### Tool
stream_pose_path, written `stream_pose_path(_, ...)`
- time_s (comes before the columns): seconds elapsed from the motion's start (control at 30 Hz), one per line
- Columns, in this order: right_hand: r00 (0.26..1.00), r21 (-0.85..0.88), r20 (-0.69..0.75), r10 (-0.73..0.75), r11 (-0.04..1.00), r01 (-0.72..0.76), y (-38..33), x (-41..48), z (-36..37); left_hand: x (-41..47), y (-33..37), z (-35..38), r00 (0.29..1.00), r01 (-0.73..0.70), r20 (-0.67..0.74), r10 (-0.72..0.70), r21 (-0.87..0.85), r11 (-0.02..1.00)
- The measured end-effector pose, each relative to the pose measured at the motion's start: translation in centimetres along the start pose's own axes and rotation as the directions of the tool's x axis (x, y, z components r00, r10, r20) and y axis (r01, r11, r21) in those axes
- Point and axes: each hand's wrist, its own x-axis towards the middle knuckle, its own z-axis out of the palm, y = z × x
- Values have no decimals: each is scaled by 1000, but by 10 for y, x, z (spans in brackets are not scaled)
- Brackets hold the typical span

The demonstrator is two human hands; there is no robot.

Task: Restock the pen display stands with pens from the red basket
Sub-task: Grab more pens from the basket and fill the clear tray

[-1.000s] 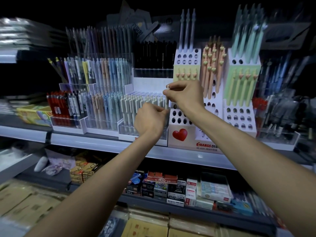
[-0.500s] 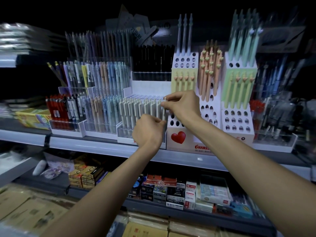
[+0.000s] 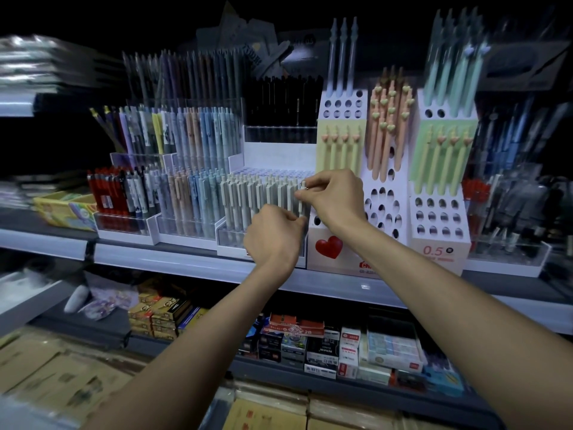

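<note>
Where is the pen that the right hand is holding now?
In the head view, near the centre: the pen stands at the right end of the pale pen row, just left of the red-heart stand.

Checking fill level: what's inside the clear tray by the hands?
Upright pale grey pens fill the clear tray along its visible front. The right hand pinches the rightmost pen at its top. The left hand covers the tray's right front corner; that part is hidden.
</note>
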Motion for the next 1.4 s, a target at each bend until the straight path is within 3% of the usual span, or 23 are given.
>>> stream_pose_path(0.37,999,-37,-19,-27,999,27,-1,-7,2,-1,-4,2,1000,-6,3,6,83,997)
stream_pose_path(0.7,1000,-10,8,13,1000,-13,-6,-19,-12,-1,-21,-25,991,-55,134,32,173,983)
stream_pose_path(0.87,997,-120,76,-18,992,27,-20,-39,-44,-12,-28,-61,945,-208,280,167,126,970)
stream_pose_path(1.0,974,-326,226,-5,942,80,-31,-60,-73,-31,-31,-96,914,-262,345,212,104,959)
stream_pose_path(1.1,951,-447,308,34,888,113,-40,-80,-90,-49,-32,-119,901,-324,363,238,197,925)
stream_pose_path(1.2,907,-580,391,158,807,110,-52,-106,-104,-71,-34,-138,872,-442,382,307,346,828)
stream_pose_path(1.4,863,-658,454,222,736,156,-62,-150,-128,-110,-44,-158,836,-534,407,368,454,713)
